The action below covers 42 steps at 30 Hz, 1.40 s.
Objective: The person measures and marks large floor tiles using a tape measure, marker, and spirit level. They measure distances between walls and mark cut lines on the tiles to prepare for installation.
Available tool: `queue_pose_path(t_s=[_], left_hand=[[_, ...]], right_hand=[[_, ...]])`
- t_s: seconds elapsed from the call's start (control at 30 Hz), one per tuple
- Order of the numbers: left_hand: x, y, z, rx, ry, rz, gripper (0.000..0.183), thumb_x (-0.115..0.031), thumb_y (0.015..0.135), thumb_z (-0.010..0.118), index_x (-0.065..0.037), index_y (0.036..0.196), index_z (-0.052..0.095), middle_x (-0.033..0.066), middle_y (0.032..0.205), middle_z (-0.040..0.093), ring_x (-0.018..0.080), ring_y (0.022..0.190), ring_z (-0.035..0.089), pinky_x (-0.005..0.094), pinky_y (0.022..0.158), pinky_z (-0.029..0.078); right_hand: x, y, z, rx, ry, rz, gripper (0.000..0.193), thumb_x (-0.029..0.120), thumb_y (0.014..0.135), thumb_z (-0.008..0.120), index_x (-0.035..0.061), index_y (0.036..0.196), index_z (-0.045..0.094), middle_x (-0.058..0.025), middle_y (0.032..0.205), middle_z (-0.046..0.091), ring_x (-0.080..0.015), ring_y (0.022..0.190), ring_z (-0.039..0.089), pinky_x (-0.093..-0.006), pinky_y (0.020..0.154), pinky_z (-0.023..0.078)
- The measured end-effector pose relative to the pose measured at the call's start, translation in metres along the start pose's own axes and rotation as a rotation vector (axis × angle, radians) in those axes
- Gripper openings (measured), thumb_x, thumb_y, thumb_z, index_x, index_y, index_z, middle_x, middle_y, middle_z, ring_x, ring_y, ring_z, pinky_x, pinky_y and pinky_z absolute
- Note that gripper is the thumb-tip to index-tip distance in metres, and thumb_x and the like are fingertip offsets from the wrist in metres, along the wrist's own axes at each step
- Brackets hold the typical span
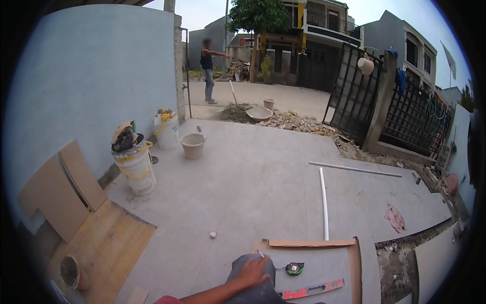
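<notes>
My left hand (253, 273) rests on my knee in dark trousers (237, 269), the forearm reaching in from the lower edge. A short white stick (259, 253), which looks like a cigarette, is pinched between its fingers. Just right of the knee, a green and black tape measure (294, 268) lies on a large grey tile edged with brown cardboard (311, 243). Closer to me is a red spirit level (314, 289), set at a slant. My right hand is out of the picture.
Two white buckets (135, 175) and a beige pail (193, 146) stand along the left wall. On the tiled floor lie a white pipe (324, 202), a metal bar (354, 168) and a pink cloth (395, 218). Rubble (298, 124) borders the road, where a person (207, 71) stands, arm outstretched.
</notes>
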<state>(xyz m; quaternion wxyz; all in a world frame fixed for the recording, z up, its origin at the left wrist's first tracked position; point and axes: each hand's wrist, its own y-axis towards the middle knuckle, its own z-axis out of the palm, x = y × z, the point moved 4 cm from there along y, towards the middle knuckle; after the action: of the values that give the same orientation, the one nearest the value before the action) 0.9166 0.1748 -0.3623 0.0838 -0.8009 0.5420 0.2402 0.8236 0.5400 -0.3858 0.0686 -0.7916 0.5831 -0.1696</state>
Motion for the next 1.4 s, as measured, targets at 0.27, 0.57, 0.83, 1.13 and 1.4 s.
queue_pose_path(t_s=[0.27, 0.57, 0.83, 1.13, 1.4], left_hand=[[-0.007, -0.005, -0.014, 0.079, 0.015, -0.018, 0.085, -0.037, 0.088, 0.07, -0.004, 0.154, 0.027, 0.0193, 0.149, 0.045, 0.0333, 0.136, 0.046, 0.0511, 0.116, 0.033], [-0.109, -0.047, -0.106, 0.576, -1.401, -0.133, 0.076, -0.012, 0.089, 0.072, -0.002, 0.153, 0.034, 0.0177, 0.153, 0.043, 0.0327, 0.136, 0.05, 0.0448, 0.115, 0.038], [-0.223, -0.087, -0.201, 0.697, -2.395, 0.675, 0.077, -0.022, 0.09, 0.076, 0.008, 0.149, 0.036, 0.0327, 0.148, 0.042, 0.0423, 0.133, 0.051, 0.0515, 0.106, 0.045], [-0.259, -0.091, -0.217, 1.05, -2.455, 1.036, 0.083, -0.016, 0.09, 0.076, 0.012, 0.151, 0.028, 0.0336, 0.154, 0.033, 0.0418, 0.141, 0.042, 0.0509, 0.113, 0.039], [-0.25, -0.095, -0.212, 1.09, -2.374, 0.855, 0.074, -0.014, 0.089, 0.075, 0.008, 0.148, 0.036, 0.0297, 0.147, 0.044, 0.038, 0.138, 0.047, 0.0505, 0.108, 0.044]], right_hand=[[0.008, -0.01, -0.006, 0.037, -0.032, 0.011, 0.08, 0.065, 0.081, 0.066, 0.0127, 0.141, 0.055, -0.0213, 0.146, 0.051, -0.0386, 0.138, 0.044, -0.0502, 0.113, 0.036], [-0.018, -0.012, 0.028, -0.005, 0.132, 0.013, 0.077, 0.059, 0.085, 0.064, 0.0061, 0.14, 0.056, -0.0296, 0.151, 0.04, -0.0511, 0.142, 0.032, -0.0552, 0.116, 0.029], [-0.022, -0.021, 0.014, -0.006, 0.143, 0.089, 0.071, 0.057, 0.088, 0.063, 0.0092, 0.141, 0.055, -0.026, 0.154, 0.038, -0.0482, 0.144, 0.03, -0.0558, 0.117, 0.027], [-0.016, -0.018, 0.024, -0.012, 0.136, 0.104, 0.07, 0.059, 0.088, 0.061, 0.0115, 0.14, 0.057, -0.0231, 0.154, 0.039, -0.0461, 0.145, 0.031, -0.0549, 0.117, 0.028], [-0.024, -0.027, 0.026, -0.063, 0.169, 0.11, 0.071, 0.057, 0.088, 0.063, 0.0096, 0.14, 0.056, -0.0252, 0.154, 0.038, -0.0453, 0.144, 0.032, -0.0516, 0.117, 0.029]])
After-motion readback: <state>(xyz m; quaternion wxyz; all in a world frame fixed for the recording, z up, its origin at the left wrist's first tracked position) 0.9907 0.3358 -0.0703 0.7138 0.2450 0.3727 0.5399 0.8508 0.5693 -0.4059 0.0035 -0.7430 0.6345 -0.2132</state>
